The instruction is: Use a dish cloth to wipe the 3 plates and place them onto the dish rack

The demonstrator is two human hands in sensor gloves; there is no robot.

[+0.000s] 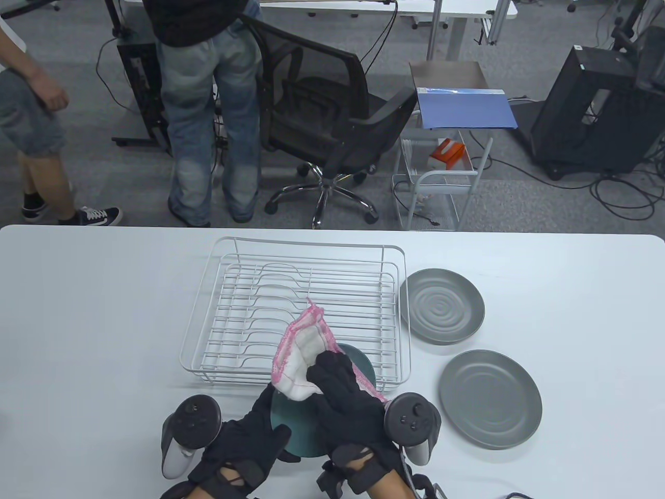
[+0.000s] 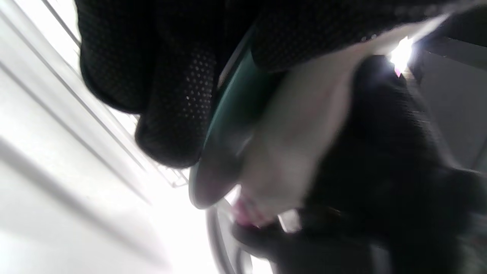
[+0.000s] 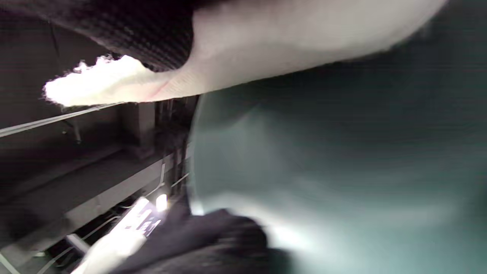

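A dark green plate (image 1: 298, 431) is held up off the table at the front centre, just before the rack. My left hand (image 1: 260, 434) grips its left rim, thumb on the near face. My right hand (image 1: 337, 387) presses a white dish cloth with pink edging (image 1: 304, 353) against the plate's face. In the left wrist view my gloved fingers (image 2: 175, 114) curl round the green plate (image 2: 228, 114) with the cloth (image 2: 296, 144) beside it. The right wrist view shows the plate's face (image 3: 342, 171) and the cloth (image 3: 266, 49) close up, blurred. Two grey plates lie right of the rack, one further back (image 1: 441, 305), one nearer (image 1: 490, 398).
A white wire dish rack (image 1: 298, 306) stands at the table's centre, with nothing in it. Beyond the white table's far edge (image 1: 104, 228) are an office chair (image 1: 322, 119), a small trolley (image 1: 441, 171) and two standing people (image 1: 208, 104).
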